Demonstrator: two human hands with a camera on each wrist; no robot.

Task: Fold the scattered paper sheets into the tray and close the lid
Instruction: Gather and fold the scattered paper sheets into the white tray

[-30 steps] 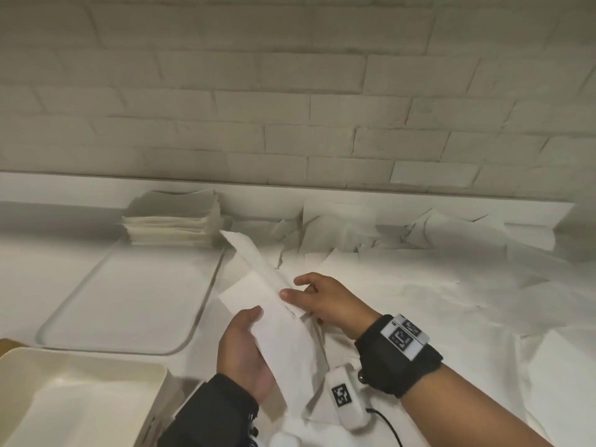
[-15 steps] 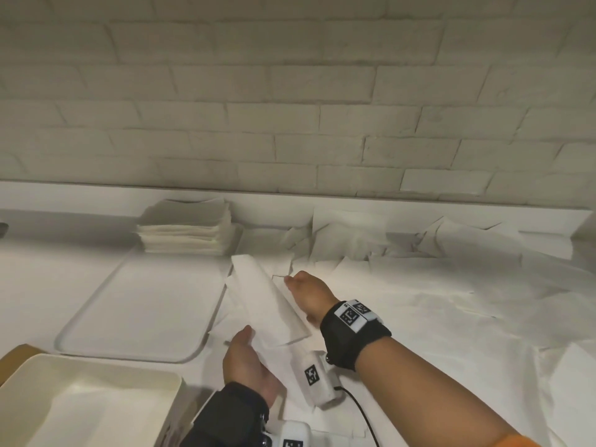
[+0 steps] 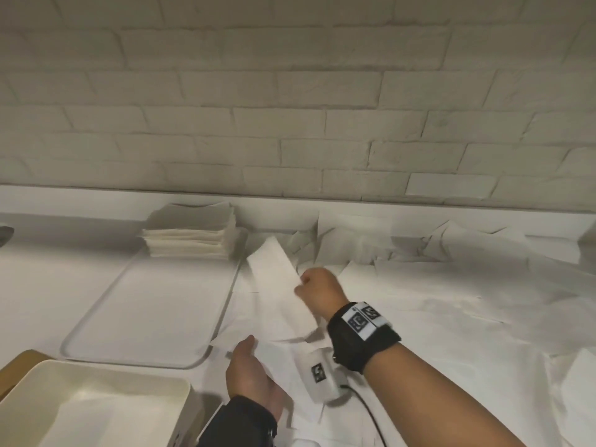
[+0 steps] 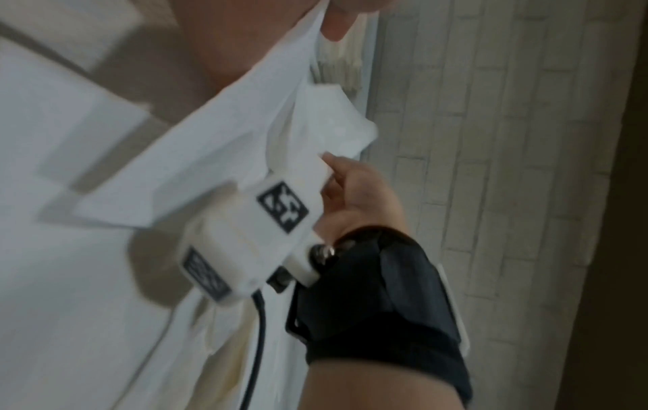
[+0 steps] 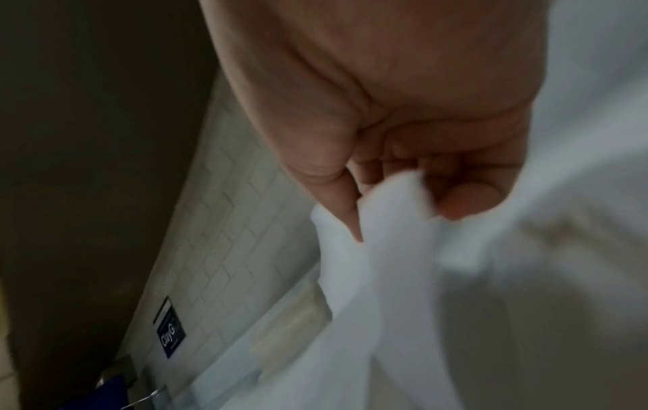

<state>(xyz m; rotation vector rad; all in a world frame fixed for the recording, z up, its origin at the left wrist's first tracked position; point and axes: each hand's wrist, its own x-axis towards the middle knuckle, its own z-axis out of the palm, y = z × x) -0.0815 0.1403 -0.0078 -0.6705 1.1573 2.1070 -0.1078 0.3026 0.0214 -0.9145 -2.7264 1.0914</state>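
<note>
A long white paper sheet (image 3: 280, 295) is stretched between both hands above the table, pointing away from me. My left hand (image 3: 250, 356) holds its near end, thumb on top; the left wrist view shows the fingertips (image 4: 334, 25) pinching the sheet (image 4: 210, 152). My right hand (image 3: 306, 283) is curled and pinches the sheet's right edge, and in the right wrist view the fingers (image 5: 456, 199) are closed on bunched paper (image 5: 385, 249). A flat white tray (image 3: 151, 317) lies to the left, with a stack of folded sheets (image 3: 190, 237) at its far end.
A deep cream bin (image 3: 96, 404) stands at the bottom left. Several loose sheets (image 3: 435, 285) cover the table to the right and along the ledge (image 3: 96, 201) below the brick wall. The right wrist's camera box (image 3: 321, 372) and its cable hang between my hands.
My right hand has slid away from me along the sheet's right edge and curled tighter. The sheet now lies lower and more stretched out; my left hand stays at the near end.
</note>
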